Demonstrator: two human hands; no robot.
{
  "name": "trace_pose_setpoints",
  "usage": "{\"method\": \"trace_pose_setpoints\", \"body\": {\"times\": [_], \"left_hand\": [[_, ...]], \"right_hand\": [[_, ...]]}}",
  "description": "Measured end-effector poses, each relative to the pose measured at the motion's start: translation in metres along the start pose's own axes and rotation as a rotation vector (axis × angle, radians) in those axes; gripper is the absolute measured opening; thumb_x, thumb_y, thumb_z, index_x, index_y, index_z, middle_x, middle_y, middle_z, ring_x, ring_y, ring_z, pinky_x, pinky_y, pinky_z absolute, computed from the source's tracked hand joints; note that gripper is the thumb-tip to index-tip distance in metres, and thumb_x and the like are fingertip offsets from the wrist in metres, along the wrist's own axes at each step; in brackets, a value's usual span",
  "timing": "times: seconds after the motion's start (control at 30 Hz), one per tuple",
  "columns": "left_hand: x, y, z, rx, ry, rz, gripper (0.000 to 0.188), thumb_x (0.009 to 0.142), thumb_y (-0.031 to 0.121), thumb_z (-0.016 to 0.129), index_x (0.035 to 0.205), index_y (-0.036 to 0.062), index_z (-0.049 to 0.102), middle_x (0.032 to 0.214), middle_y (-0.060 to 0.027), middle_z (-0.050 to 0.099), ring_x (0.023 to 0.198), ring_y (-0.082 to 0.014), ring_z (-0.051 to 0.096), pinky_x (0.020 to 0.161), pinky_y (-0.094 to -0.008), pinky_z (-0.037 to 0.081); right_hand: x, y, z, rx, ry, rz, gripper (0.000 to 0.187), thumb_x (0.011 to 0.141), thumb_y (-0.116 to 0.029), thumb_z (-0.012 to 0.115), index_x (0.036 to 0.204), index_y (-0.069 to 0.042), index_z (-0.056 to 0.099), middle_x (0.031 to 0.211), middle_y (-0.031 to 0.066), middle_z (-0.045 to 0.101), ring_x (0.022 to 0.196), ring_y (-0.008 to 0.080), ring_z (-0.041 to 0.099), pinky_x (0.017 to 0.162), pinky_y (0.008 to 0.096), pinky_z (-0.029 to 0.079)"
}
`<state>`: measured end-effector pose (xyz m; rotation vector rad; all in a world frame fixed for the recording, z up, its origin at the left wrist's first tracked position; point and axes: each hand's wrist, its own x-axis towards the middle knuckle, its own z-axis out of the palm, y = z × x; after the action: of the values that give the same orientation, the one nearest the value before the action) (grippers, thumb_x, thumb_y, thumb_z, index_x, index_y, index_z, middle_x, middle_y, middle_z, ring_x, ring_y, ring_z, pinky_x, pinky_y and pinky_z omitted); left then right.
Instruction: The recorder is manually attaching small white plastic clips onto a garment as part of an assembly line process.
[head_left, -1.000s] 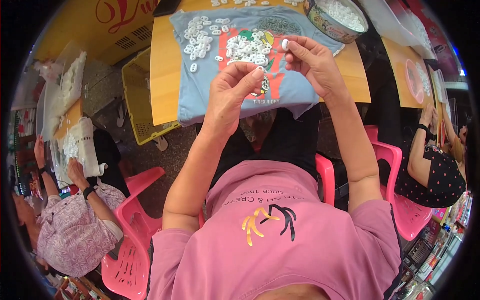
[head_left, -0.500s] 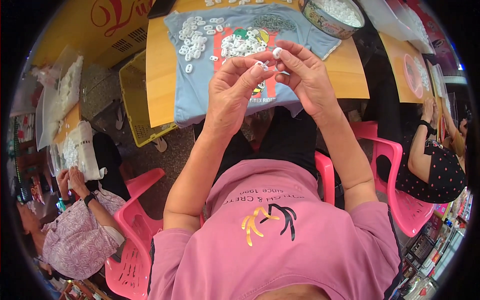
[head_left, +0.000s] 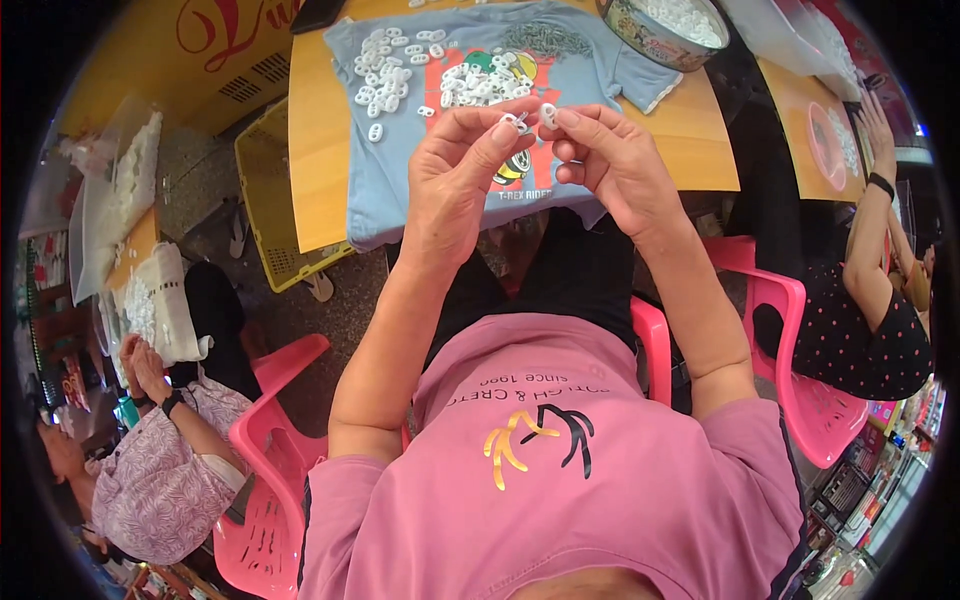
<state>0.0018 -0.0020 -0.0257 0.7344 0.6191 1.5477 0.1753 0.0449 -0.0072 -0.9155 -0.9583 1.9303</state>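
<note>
While the pose has barely changed since half a second ago, both hands have dropped a little toward the body and the pinch has tightened. At twelve o'clock lies a pale blue T-shirt [head_left: 600,70] with a red and yellow print, spread on the wooden table [head_left: 318,150] and strewn with small white plastic pieces [head_left: 385,75]; a patterned bowl [head_left: 650,35] of more sits at one o'clock. Left hand [head_left: 462,180] curls, thumb and forefinger closed on a small white piece [head_left: 518,122]. Right hand [head_left: 612,160] pinches another white piece [head_left: 548,112] just beside it; whether the two touch is unclear. Forearms rise from six o'clock.
</note>
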Motion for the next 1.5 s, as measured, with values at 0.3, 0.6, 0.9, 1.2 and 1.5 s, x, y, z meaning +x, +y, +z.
{"method": "trace_pose_setpoints", "body": {"times": [0.3, 0.6, 0.9, 1.2, 1.5], "left_hand": [[-0.001, 0.001, -0.004, 0.069, -0.014, -0.019, 0.012, 0.095, 0.008, 0.059, 0.105, 0.0030, 0.060, 0.123, -0.0210, 0.061, 0.112, -0.0222, 0.060, 0.096, -0.0372, 0.049], [-0.005, -0.002, -0.003, 0.151, 0.086, -0.050, 0.015, 0.090, 0.014, 0.068, 0.098, 0.0016, 0.062, 0.096, -0.0079, 0.066, 0.087, -0.0118, 0.060, 0.078, -0.0268, 0.049], [-0.003, -0.001, -0.001, 0.138, 0.096, -0.099, 0.017, 0.089, 0.013, 0.068, 0.097, 0.0000, 0.060, 0.084, -0.0045, 0.064, 0.070, -0.0097, 0.059, 0.067, -0.0248, 0.049], [-0.005, 0.000, -0.002, 0.228, 0.065, -0.117, 0.018, 0.089, 0.015, 0.068, 0.096, 0.0000, 0.060, 0.081, -0.0034, 0.063, 0.070, -0.0088, 0.058, 0.066, -0.0235, 0.048], [-0.005, 0.001, 0.000, 0.275, 0.088, -0.095, 0.019, 0.089, 0.015, 0.068, 0.097, -0.0006, 0.060, 0.081, -0.0037, 0.063, 0.071, -0.0085, 0.058, 0.066, -0.0235, 0.049]], "right_hand": [[-0.003, -0.005, 0.008, 0.036, 0.022, 0.048, 0.024, 0.093, -0.016, 0.064, 0.111, -0.002, 0.062, 0.091, 0.0027, 0.067, 0.070, 0.0039, 0.058, 0.060, 0.0216, 0.052], [-0.006, -0.002, 0.013, -0.109, 0.028, -0.232, 0.024, 0.093, -0.012, 0.063, 0.112, 0.003, 0.063, 0.093, 0.0076, 0.068, 0.069, 0.0076, 0.062, 0.063, 0.0252, 0.056], [-0.008, 0.003, 0.021, -0.427, 0.082, -0.415, 0.021, 0.092, -0.009, 0.065, 0.109, 0.004, 0.064, 0.077, 0.0021, 0.064, 0.066, 0.0050, 0.058, 0.061, 0.0187, 0.049], [-0.007, 0.004, 0.022, -0.548, 0.097, -0.485, 0.020, 0.091, -0.011, 0.066, 0.107, 0.002, 0.066, 0.077, -0.0003, 0.063, 0.066, 0.0039, 0.056, 0.058, 0.0184, 0.045], [-0.009, 0.003, 0.018, -0.601, 0.061, -0.434, 0.022, 0.092, -0.009, 0.065, 0.110, 0.002, 0.063, 0.092, 0.0040, 0.067, 0.070, 0.0072, 0.059, 0.063, 0.0207, 0.049]]}}
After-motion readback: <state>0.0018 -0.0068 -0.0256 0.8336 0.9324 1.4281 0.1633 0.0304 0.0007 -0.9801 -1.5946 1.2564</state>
